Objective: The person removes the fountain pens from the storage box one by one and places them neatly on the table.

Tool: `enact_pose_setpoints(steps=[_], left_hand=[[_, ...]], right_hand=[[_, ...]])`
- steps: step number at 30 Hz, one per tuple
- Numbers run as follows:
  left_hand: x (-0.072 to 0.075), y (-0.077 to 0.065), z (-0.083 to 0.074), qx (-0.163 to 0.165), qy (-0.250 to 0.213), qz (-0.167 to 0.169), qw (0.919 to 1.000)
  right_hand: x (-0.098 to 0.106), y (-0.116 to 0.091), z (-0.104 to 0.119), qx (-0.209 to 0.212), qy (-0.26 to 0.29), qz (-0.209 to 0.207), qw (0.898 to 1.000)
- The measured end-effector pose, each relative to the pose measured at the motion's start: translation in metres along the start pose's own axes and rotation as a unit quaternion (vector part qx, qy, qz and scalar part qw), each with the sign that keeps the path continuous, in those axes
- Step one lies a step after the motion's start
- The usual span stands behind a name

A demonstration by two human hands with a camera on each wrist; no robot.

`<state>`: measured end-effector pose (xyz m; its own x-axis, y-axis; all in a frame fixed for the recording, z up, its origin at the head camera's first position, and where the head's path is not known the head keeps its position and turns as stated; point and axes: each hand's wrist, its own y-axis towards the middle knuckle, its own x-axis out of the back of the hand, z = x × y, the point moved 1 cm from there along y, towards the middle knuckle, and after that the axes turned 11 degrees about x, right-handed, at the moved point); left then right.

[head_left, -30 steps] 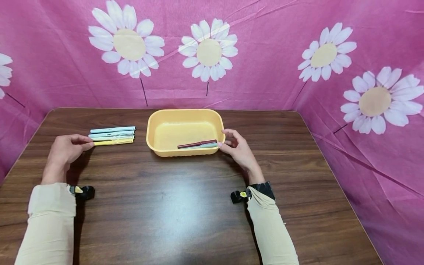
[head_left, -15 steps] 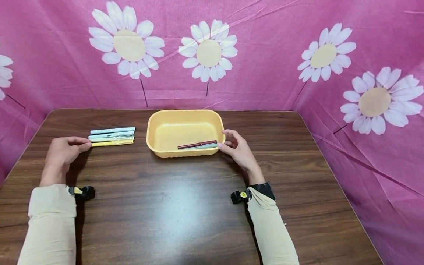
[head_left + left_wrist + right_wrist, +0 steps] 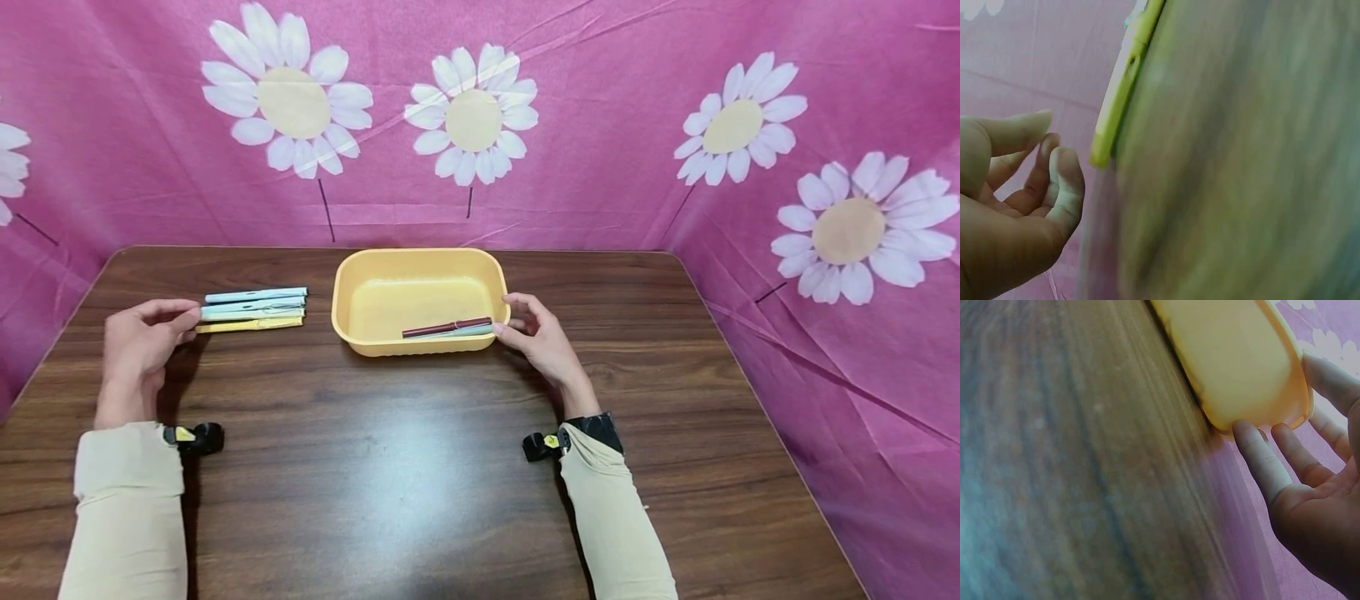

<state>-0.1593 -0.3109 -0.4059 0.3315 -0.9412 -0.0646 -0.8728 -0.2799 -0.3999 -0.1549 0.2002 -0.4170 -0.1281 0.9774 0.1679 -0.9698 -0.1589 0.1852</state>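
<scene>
Several pens lie side by side on the table at the left: pale blue pens (image 3: 257,295) behind, a yellow pen (image 3: 251,325) in front. My left hand (image 3: 142,342) is at their left ends, thumb and forefinger close to a pale blue one. In the left wrist view a small gap shows between these fingertips, beside the end of the yellow pen (image 3: 1119,94). My right hand (image 3: 543,346) holds the right end of a yellow plastic tray (image 3: 345,279), thumb at the front corner (image 3: 1250,434). A dark red pen (image 3: 446,327) and a pale green pen (image 3: 472,331) lie inside it.
The dark wood table (image 3: 390,467) ends at a pink cloth (image 3: 600,150) printed with white daisies, which hangs behind and on both sides. Each wrist wears a black camera mount (image 3: 198,437).
My left hand first drew back slightly along the yellow pen, then moved off it toward the ends of the pale blue pens. My right hand and the tray have stayed still.
</scene>
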Motion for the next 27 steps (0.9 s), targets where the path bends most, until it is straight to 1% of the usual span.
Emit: enact_pose_setpoints(steps=[3, 6, 9, 14, 19, 23, 27], left_hand=[[-0.008, -0.004, -0.005, -0.022, -0.022, 0.007, 0.9995], [-0.017, -0.009, -0.011, -0.050, -0.041, 0.034, 0.9973], [-0.027, -0.014, -0.015, -0.075, -0.037, 0.065, 0.9944], [-0.042, -0.019, -0.017, -0.094, 0.010, 0.099, 0.9906], [-0.057, -0.023, -0.015, -0.104, 0.066, 0.107, 0.9866], [-0.074, -0.027, -0.015, -0.121, 0.118, 0.111, 0.9793], [-0.091, -0.032, -0.016, -0.127, 0.139, 0.138, 0.9723]], right_hand=[[0.000, 0.000, -0.001, 0.001, 0.000, 0.002, 1.000], [0.000, 0.000, -0.001, 0.001, 0.001, 0.003, 1.000], [0.000, 0.000, -0.001, 0.002, 0.001, 0.001, 1.000], [0.001, 0.000, -0.001, 0.004, 0.004, 0.002, 1.000], [0.001, 0.001, -0.001, 0.002, 0.006, 0.004, 1.000], [0.001, 0.001, -0.001, 0.001, 0.009, 0.004, 1.000], [0.001, 0.000, -0.001, 0.001, 0.006, 0.006, 1.000]])
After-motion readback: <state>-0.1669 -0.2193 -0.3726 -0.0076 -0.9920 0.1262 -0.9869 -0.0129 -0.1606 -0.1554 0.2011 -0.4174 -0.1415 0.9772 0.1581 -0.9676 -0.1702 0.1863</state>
